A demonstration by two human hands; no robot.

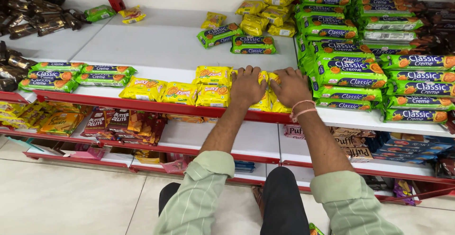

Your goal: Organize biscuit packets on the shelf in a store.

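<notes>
both hands, left hand [246,85] and right hand [290,87], press flat with fingers spread on yellow biscuit packets [265,103] at the near edge of the white shelf [156,45]; a hard push could tip packets over the red shelf lip [142,106].

Illumination is bright, even and diffuse, apparently from overhead. The white shelf [161,45] reads evenly lit, with only soft, short shadows under the packets. Mild glare shows on the glossy green biscuit packs [360,69]. Focus is sharp centrally; slight softness and wide-angle stretching appear toward the corners.
</notes>
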